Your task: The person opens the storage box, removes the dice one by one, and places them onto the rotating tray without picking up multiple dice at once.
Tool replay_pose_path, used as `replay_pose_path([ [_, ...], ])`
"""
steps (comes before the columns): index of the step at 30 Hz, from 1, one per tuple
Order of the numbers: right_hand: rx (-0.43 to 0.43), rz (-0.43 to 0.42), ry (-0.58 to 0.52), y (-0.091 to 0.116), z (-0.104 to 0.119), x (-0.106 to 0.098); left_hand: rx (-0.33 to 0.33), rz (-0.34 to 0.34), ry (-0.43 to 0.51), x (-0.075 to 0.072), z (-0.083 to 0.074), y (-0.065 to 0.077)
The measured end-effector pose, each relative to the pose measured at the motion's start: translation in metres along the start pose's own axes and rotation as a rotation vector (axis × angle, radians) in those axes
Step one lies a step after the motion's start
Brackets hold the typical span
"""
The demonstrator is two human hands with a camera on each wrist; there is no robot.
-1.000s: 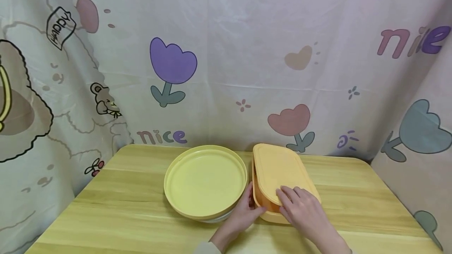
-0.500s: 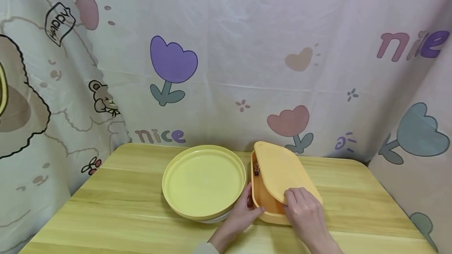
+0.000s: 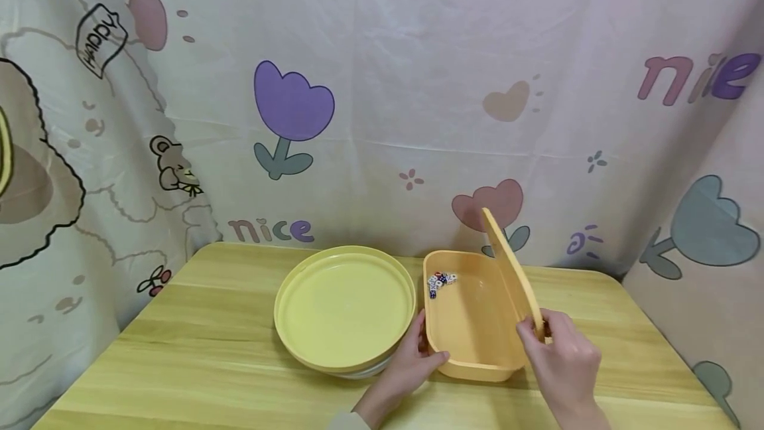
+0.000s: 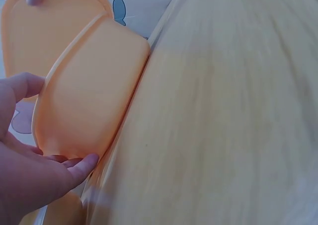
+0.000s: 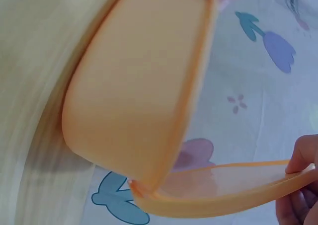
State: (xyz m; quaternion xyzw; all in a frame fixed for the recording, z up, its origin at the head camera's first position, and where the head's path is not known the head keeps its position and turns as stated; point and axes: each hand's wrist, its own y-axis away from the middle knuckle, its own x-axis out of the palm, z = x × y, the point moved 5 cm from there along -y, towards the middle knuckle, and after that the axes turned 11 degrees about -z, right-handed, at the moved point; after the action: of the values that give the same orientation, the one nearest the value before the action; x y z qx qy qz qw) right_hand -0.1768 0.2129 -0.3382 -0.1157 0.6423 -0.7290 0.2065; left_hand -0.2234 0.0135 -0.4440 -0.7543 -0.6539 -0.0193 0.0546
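Note:
In the head view, a rectangular orange plastic box [image 3: 474,373] stands on the table, its inside showing. Several small dice [image 3: 440,280], white, blue and red, lie in its far left corner. My left hand [image 3: 412,360] holds the near left corner of the box, thumb at the rim and fingers against the side wall. The matching orange lid [image 3: 509,267] is tipped up nearly on edge along the right side of the box. My right hand [image 3: 564,357] pinches the lid's near end between thumb and fingers; the right wrist view shows this grip too.
A round yellow tray [image 3: 346,310] sits close to the left of the box, on top of something whitish that is mostly hidden. The wooden table [image 3: 197,337] meets a printed curtain [image 3: 382,85] at the back and sides.
My right hand has lifted the lid from lying slanted over the box and swung it up to the right, uncovering the dice. The left hand has stayed at the box corner.

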Motion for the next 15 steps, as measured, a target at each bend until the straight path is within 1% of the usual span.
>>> replay_pose_path([
  [5, 0.231, 0.024, 0.078, -0.004, -0.018, -0.011, 0.023, -0.007, -0.005, 0.0, -0.001, 0.001],
  [8, 0.365, 0.017, 0.101, -0.005, -0.028, -0.015, 0.033, -0.012, -0.02, 0.0, -0.001, 0.0],
  [10, 0.448, 0.005, 0.107, -0.006, -0.036, -0.018, 0.027, -0.014, -0.027, 0.0, -0.001, 0.0],
  [13, 0.609, 0.008, 0.108, -0.005, -0.051, -0.022, 0.02, -0.01, -0.024, 0.001, -0.001, -0.001],
  [15, 0.696, 0.008, 0.111, -0.004, -0.062, -0.025, 0.02, -0.008, -0.019, 0.001, 0.0, -0.001],
])
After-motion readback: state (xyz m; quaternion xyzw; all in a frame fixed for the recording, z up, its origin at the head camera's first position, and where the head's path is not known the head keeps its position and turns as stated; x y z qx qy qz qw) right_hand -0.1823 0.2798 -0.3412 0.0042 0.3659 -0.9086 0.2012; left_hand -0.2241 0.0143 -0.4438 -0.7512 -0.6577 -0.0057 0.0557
